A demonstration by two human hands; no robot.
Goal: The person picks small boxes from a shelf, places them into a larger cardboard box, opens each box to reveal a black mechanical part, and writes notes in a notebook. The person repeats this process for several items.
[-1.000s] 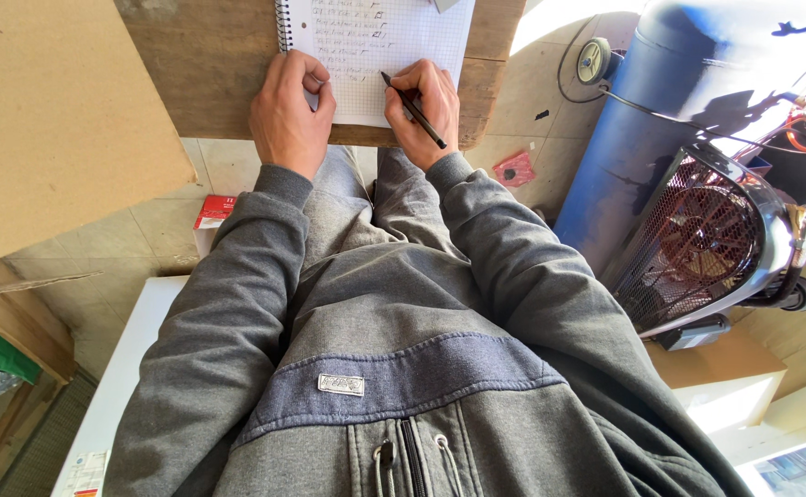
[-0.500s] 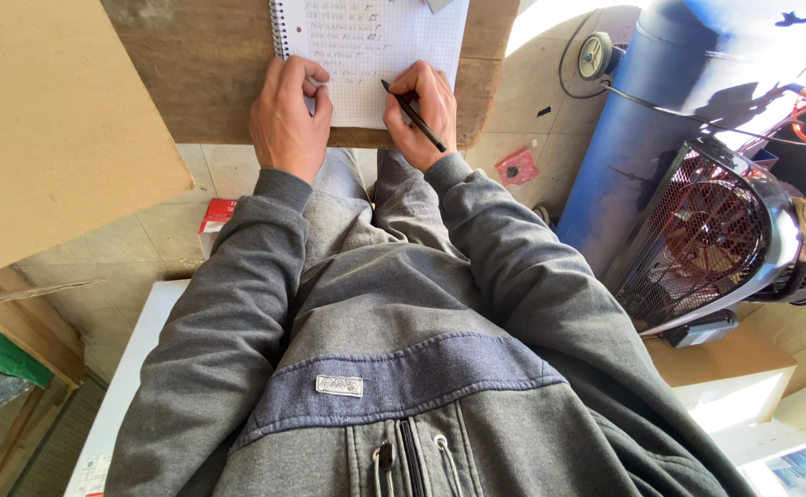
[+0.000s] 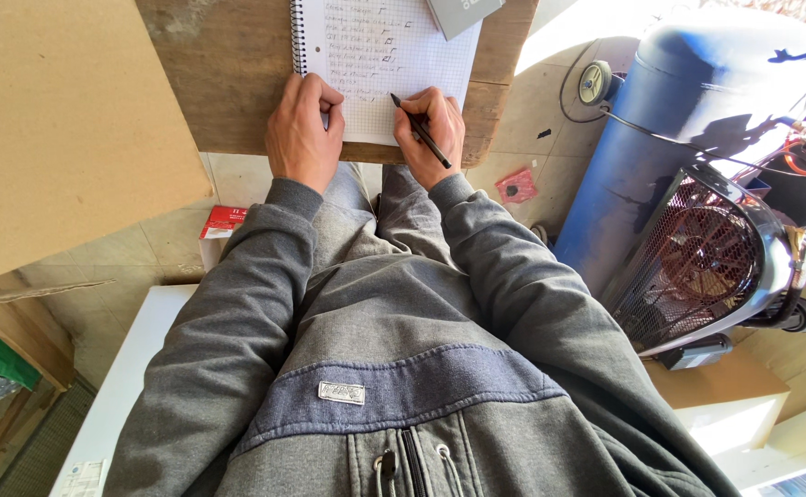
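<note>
Pale floor tiles (image 3: pixel 159 253) lay below me, and over them a rough wooden table (image 3: pixel 228 64) carried what I was working on. Far to the left a big sheet of brown cardboard (image 3: pixel 63 129) leaned across the view, with a small red and white box (image 3: pixel 222 225) on the tiles just beside its lower edge. My left hand (image 3: pixel 302 133) rested on the near left corner of the spiral notebook (image 3: pixel 385 55), its fingers (image 3: pixel 316 97) curled loosely and pressed on the paper, holding nothing else. That notebook lay open on the table near its front edge, squared pages up, handwritten lines filling the top part. A grey card (image 3: pixel 463 14) overlapped its far right corner. My right hand (image 3: pixel 431 129) sat at the notebook's near right corner, fingers (image 3: pixel 417 115) closed narrowly around a black pen (image 3: pixel 420 143) whose tip touched the page. Both grey sleeves (image 3: pixel 237 322) ran back toward me. Further right, a small red square piece (image 3: pixel 516 187) lay on the tiles, and beside it stood a blue tank (image 3: pixel 679 120) with a round wire-mesh guard (image 3: pixel 697 267).
</note>
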